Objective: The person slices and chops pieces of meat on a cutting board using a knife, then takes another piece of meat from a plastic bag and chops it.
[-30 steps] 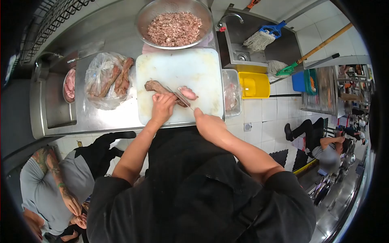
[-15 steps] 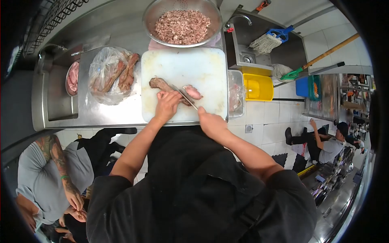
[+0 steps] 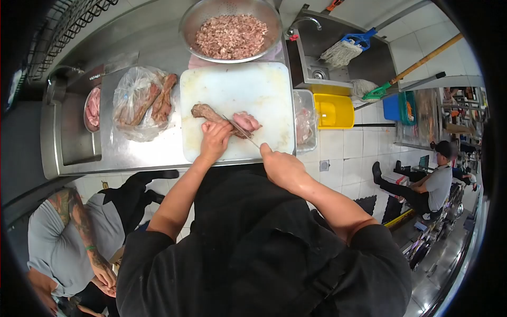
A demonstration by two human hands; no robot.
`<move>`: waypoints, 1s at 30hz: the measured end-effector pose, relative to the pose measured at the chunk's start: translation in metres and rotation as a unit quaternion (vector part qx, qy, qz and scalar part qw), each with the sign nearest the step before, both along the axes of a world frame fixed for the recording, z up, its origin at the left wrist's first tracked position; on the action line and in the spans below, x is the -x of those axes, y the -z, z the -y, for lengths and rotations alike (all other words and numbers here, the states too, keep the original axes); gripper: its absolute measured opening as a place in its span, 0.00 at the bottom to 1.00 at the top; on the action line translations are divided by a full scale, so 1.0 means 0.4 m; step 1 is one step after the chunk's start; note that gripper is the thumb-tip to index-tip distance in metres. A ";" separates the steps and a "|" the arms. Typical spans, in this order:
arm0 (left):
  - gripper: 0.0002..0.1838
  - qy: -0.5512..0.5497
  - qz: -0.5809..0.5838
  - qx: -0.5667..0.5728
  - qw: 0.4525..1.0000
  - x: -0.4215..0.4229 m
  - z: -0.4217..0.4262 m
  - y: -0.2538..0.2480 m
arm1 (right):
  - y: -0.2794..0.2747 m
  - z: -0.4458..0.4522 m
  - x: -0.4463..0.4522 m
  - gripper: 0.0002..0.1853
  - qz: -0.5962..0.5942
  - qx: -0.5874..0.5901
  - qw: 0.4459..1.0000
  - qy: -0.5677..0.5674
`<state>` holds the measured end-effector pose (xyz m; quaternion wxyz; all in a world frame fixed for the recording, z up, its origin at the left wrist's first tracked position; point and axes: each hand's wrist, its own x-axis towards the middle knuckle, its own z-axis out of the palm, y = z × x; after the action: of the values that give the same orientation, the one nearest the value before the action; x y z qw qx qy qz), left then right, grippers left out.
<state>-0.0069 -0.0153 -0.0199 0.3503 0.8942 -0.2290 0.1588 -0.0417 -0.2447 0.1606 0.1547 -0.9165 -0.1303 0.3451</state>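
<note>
On the white cutting board (image 3: 232, 84) lies a long, brownish piece of meat (image 3: 203, 111). My left hand (image 3: 215, 141) grips it from the near side, with fingers curled over its middle. In my right hand (image 3: 284, 168) is the handle of a knife (image 3: 244, 130), largely hidden by the fist. The blade slants up and left across the meat, just right of my left fingertips. Against the blade's far side rests a pink chunk of meat (image 3: 246, 120). Whether the edge is inside the meat or only touching it, I cannot tell.
A metal colander (image 3: 186, 39) of chopped meat stands behind the board. Left are a plastic bag (image 3: 124, 100) with meat pieces and a sink (image 3: 79, 142) holding a bowl of meat. A clear container (image 3: 311, 111) and yellow bucket (image 3: 338, 112) stand right. Co-workers are on both sides.
The pink chunk looks more opened out, and the knife blade lies closer against it. My left hand keeps its hold. The seated person at right has lowered a raised arm.
</note>
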 end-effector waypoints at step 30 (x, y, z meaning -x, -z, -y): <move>0.11 0.015 0.024 -0.006 1.000 -0.029 -0.021 -0.019 | 0.228 -0.008 -0.067 0.19 0.087 -0.093 0.992 0.023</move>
<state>0.0046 -0.0070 -0.0122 0.3416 0.8887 -0.2517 0.1736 -0.0150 -0.2415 0.0694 0.2356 -0.9273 -0.1538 0.2470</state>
